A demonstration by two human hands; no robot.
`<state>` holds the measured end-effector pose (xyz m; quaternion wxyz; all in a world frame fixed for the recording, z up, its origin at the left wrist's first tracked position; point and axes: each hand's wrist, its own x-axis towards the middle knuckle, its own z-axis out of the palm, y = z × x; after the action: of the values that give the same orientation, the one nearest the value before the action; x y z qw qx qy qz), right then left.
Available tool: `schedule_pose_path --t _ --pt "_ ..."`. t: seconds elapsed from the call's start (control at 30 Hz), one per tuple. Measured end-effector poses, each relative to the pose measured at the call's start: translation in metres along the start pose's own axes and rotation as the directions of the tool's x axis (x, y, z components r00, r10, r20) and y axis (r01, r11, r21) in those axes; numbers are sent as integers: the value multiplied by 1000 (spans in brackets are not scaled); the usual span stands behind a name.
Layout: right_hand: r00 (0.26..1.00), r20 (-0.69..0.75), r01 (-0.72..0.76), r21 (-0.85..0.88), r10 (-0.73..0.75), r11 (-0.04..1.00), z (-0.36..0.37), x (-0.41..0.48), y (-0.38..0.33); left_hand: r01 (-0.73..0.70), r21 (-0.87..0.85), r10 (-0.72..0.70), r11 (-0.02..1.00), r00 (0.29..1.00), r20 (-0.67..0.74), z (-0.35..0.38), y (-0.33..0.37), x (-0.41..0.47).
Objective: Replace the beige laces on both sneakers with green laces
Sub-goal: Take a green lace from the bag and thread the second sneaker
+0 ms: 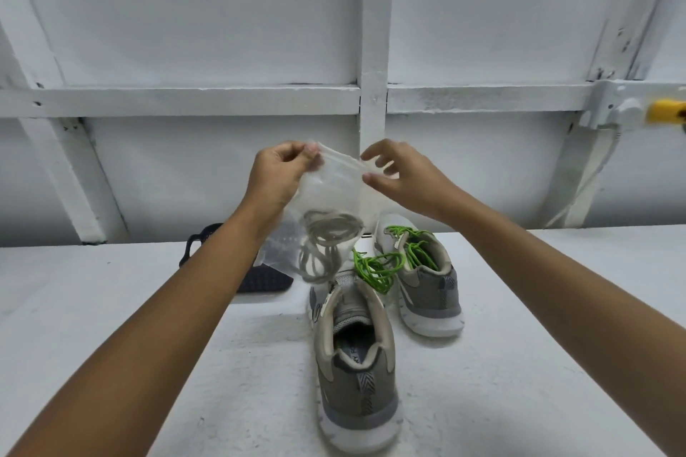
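Both left hand (276,176) and right hand (406,180) fingers pinch clear bag (334,197), overlapping near sneaker (356,382).

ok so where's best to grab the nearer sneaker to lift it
By the heel collar of the nearer sneaker, coming from above on your side. Its heel faces you and the opening gapes upward, so fingers could slip inside while the thumb clamps the back.

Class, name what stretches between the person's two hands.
In the head view, the mouth of a clear plastic bag spans from the left hand to the right hand; the beige laces lie coiled in its bottom.
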<state>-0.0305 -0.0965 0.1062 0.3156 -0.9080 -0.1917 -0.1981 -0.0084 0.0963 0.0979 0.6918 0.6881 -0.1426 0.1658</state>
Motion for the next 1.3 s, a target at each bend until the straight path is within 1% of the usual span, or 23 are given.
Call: schedule_pose_path --t 0.07,0.1,0.17,0.2,0.27,0.33,0.37,0.43,0.5,0.63,0.7,0.77,0.8,0.9,0.97,1.03,1.13,1.23,1.3 --pt "993 46 -113 75 110 991 5 -3 9 6 -41 -8 999 999 -44 -2 -1 0" --pt "985 49 -172 176 166 969 6 -5 12 8 -57 -12 998 998 -62 -3 -2 0" --pt "961 78 -273 431 266 860 7 -8 16 11 -81 -18 997 997 -79 -5 -3 0" --pt "954 96 -292 521 285 802 8 -9 18 15 -92 -22 996 996 -81 -5 -4 -1" --pt "954 112 -285 630 278 722 9 -11 21 34 -123 -43 992 996 -72 -7 -4 -3" --pt "960 114 -260 704 255 661 8 -11 21 48 -157 -55 986 998 -38 -10 -3 -4" --pt "963 117 -250 719 243 648 7 -11 21 51 -155 -53 987 999 -9 -12 -3 -4" --pt "969 124 -240 690 215 683 6 -10 22 51 -116 -45 992 998 54 -16 -2 -6" --pt "973 127 -228 655 193 720 4 -9 23 43 -94 -36 995 997 74 -17 -3 -8" --pt "975 151 -223 615 165 756 4 -7 22 22 -60 -22 998 1000 8 -16 -4 -9" --pt "977 160 -207 523 143 827 4 -6 19 29 -55 -31 998 999 -39 -16 -5 -10" --pt "987 130 -143 390 99 910 4 -5 16 33 -53 -37 998 997 -73 -15 -6 -12" --pt "992 106 -104 356 70 929 6 -4 14 30 -48 -33 998 997 -77 -14 -7 -14" --pt "998 59 -47 353 28 934 11 -4 9 12 -39 -14 999 999 -43 -12 -8 -17" --pt "998 41 -54 366 42 929 13 -4 9 1 -42 -2 999 1000 -2 -12 -7 -18" --pt "997 48 -68 380 54 922 14 -5 11 6 9 -7 1000 999 41 -13 -4 -18" --pt "996 67 -81 340 62 937 17 -5 13 14 72 -20 997 996 89 -14 -4 -19" --pt "996 67 -82 305 65 949 20 -5 14 13 106 -21 994 997 78 -13 -6 -20" --pt "997 57 -70 285 57 956 21 -6 13 -9 112 5 994 999 40 -11 -7 -22"
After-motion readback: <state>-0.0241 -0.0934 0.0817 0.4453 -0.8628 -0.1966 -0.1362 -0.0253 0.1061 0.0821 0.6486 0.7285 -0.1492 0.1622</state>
